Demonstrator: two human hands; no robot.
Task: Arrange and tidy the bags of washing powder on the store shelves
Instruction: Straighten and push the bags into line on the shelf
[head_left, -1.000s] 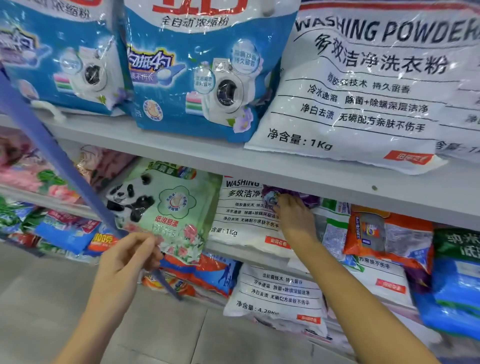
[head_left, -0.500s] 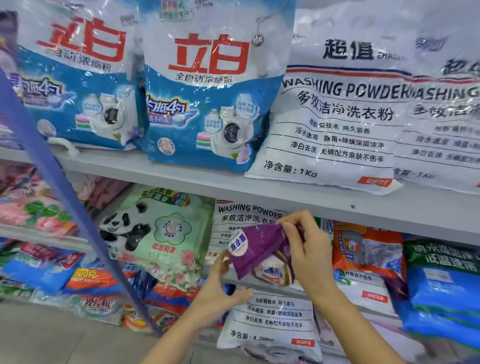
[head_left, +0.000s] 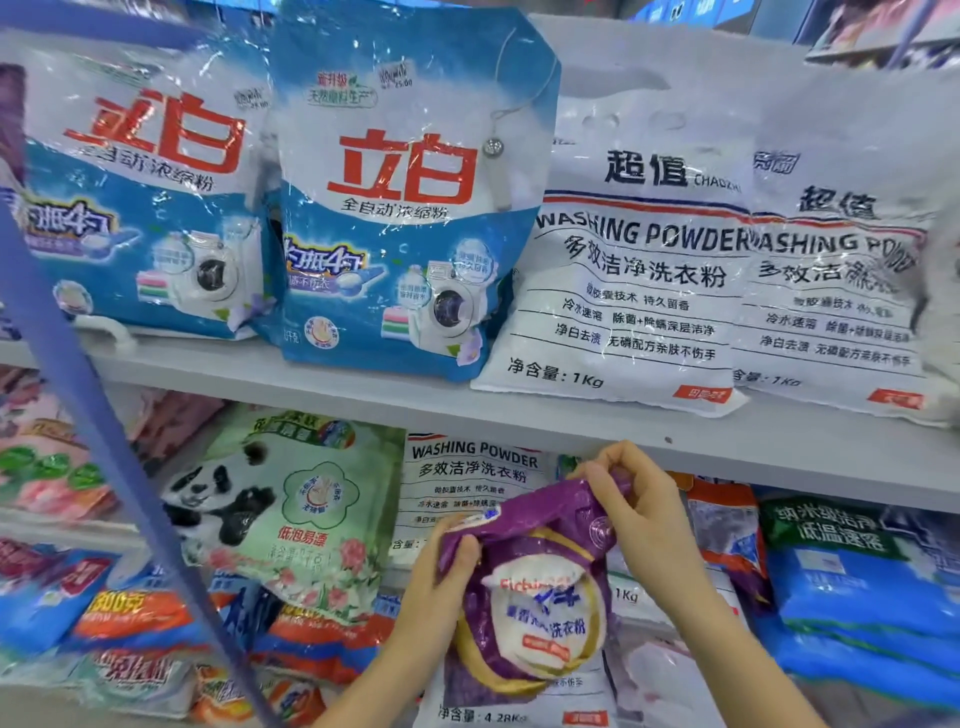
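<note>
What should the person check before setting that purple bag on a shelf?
1. Left hand grips the purple bag at its left edge: ok.
2. Right hand pinches its top corner: ok.
3. Label faces the person: ok.
4. Bag smoothed out: not ok, top crumpled.
5. Free slot beside the white bag behind: cannot tell, hidden.

Lower centre of the frame: left hand (head_left: 434, 587) and right hand (head_left: 641, 512) grip a purple bag (head_left: 535, 597) below the shelf (head_left: 571, 421).
</note>
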